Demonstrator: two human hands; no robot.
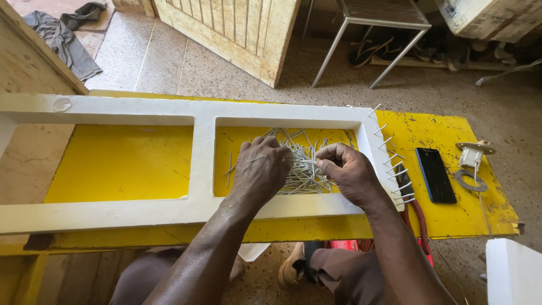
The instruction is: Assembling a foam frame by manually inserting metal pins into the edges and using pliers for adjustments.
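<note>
1. The pile of nails [302, 166] lies on the yellow table [124, 164], inside the right opening of the white foam frame [203, 152]. The nails are thin, grey metal, long and straight, and lie crossed over each other.
2. The left hand [261, 168] rests on the pile, fingers curled down into it; whether it grips any nails I cannot tell. The right hand [347, 169] is narrow, pinching one nail between thumb and fingertips.
3. I judge the step in hand to be picking nails out of the pile.
4. A row of nails [395, 164] already stands pushed into the right end of the frame, tips pointing outward.
5. The foam looks soft and grainy, and the table paint is scratched.
6. To the right lie red-handled pliers [418, 214], a dark phone [435, 175] and a metal ring [471, 181].
</note>
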